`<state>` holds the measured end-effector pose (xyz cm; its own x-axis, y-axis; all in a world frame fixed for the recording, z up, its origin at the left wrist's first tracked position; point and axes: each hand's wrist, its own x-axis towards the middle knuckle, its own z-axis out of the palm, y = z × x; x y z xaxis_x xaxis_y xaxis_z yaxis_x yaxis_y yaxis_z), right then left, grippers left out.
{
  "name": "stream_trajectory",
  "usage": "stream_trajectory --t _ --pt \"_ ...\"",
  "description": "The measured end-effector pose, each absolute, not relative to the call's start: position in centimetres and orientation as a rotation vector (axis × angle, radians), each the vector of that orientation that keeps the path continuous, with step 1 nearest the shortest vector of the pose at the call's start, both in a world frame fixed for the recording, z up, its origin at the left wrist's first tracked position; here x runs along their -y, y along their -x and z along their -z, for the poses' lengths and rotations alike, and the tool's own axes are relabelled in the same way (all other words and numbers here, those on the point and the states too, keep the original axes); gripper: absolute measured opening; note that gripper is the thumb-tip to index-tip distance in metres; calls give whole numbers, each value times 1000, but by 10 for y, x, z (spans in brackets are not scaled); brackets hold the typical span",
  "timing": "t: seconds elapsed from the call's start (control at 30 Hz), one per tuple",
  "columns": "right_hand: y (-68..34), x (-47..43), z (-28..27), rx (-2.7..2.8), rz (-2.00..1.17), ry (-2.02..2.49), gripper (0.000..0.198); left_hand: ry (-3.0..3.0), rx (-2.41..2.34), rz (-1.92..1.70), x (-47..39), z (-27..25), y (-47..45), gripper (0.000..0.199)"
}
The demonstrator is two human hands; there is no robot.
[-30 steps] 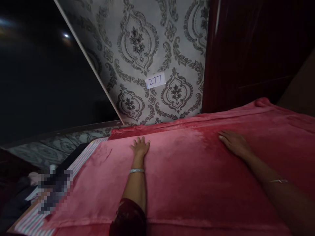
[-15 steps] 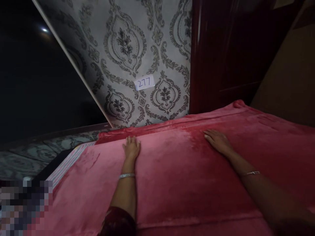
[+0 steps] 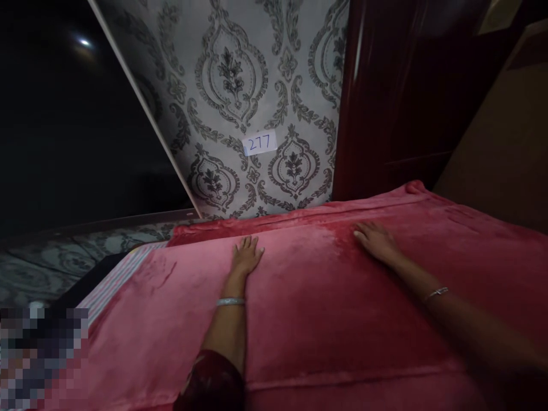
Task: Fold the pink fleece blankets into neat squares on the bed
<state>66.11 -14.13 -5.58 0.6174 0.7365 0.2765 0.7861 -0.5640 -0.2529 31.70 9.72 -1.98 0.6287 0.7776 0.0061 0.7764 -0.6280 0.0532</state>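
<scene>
A pink-red blanket (image 3: 308,308) lay spread across the near and middle scene, reaching from the left side to the right edge of view. Its paler upper layer stopped short of a deeper red strip along the far side, and a raised seam crossed its near part.

The left hand (image 3: 247,255) rested palm down on the paler layer, fingers fanned apart, tips close to that layer's far edge. It wore a pale bracelet (image 3: 231,301) below a dark red sleeve (image 3: 212,379). The right hand (image 3: 377,241) lay flat on the redder part, fingers stretched out toward the left and pinching nothing; how closely they were held together was hard to tell. A thin bracelet (image 3: 436,293) circled its wrist.

At the left, a striped cloth (image 3: 117,279) showed from under the blanket, with a black surface (image 3: 88,282) just beyond it. Farther left stood a dark glossy panel (image 3: 72,137). On the far patterned wall (image 3: 233,74) was a paper label (image 3: 260,142) reading 277. To the right rose a dark red panel (image 3: 389,97) and a brown surface (image 3: 492,148); whether either was a container's side could not be told.
</scene>
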Motion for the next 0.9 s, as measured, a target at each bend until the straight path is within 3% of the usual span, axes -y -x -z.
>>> stream_trajectory --t 0.2,0.43,0.6,0.9 --pt "-551 74 16 1678 38 2224 55 -2804 -1323 -48 -97 19 -318 61" --pt "-458 17 17 1879 -177 2022 66 -2840 -1322 -34 -103 21 -320 61" --pt "-486 17 26 1901 -144 2100 62 -2831 -1329 -28 -104 20 -323 61" --pt "-638 95 40 1466 -75 2571 56 -2826 -1336 12 -100 15 -324 61"
